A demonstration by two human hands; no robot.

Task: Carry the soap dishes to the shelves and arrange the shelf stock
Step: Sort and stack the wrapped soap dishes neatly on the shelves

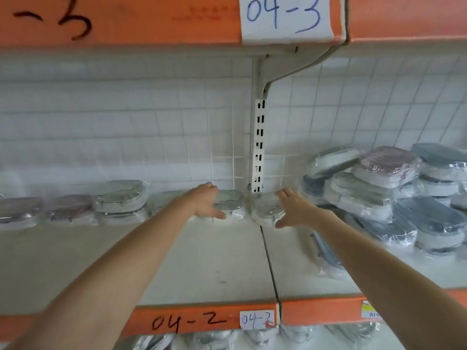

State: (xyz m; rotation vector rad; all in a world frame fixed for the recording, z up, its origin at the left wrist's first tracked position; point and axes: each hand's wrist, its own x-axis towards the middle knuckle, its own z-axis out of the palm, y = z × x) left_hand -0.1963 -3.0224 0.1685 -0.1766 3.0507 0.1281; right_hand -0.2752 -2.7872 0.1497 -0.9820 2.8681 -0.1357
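I am pressing my open left hand (206, 202) and open right hand (294, 209) on 2 light, slippery wrapped soap dishes (265, 209), best handled by their rims.

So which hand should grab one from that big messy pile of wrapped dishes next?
The right hand. It rests on a plastic-wrapped green soap dish beside the heaped pile of wrapped grey, blue and pink soap dishes on its side. The left hand is across the white upright, farther away.

Both bare arms are stretched forward; the left hand (206, 200) and right hand (294, 210) are held open, fingers extended.
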